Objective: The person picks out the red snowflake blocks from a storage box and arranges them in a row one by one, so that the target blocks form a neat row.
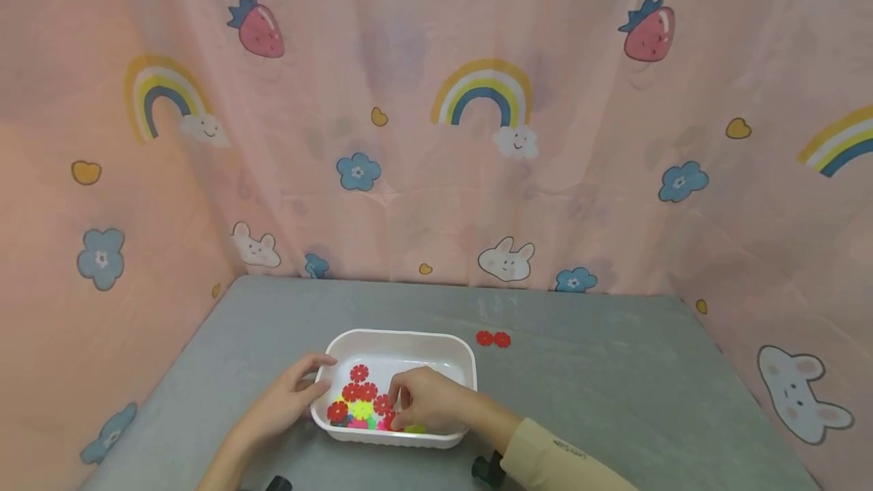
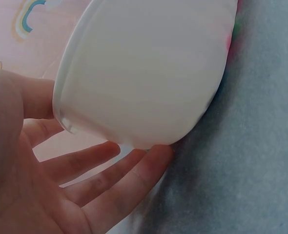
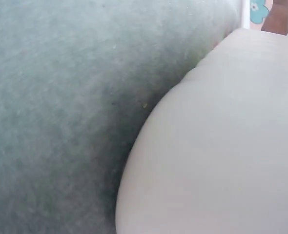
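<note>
A white plastic basin (image 1: pixel 395 338) stands on the grey table, holding several small notched snowflake discs. Most discs in sight are red (image 1: pixel 358 373), with a yellow disc (image 1: pixel 362 409) and some pink and green among them. My left hand (image 1: pixel 286 396) grips the basin's left end. In the left wrist view its thumb and fingers (image 2: pixel 129 190) lie against the basin's rim and outer wall. My right hand (image 1: pixel 433 400) reaches inside with bent fingers, its fingertips down among the discs at the near side. I cannot tell whether it pinches one.
Two red discs (image 1: pixel 493 339) lie side by side on the grey table (image 1: pixel 614 385), beyond the basin's right end. A pink printed curtain (image 1: pixel 436 211) closes off the back and both sides. A dark object (image 1: pixel 487 470) is by the right sleeve.
</note>
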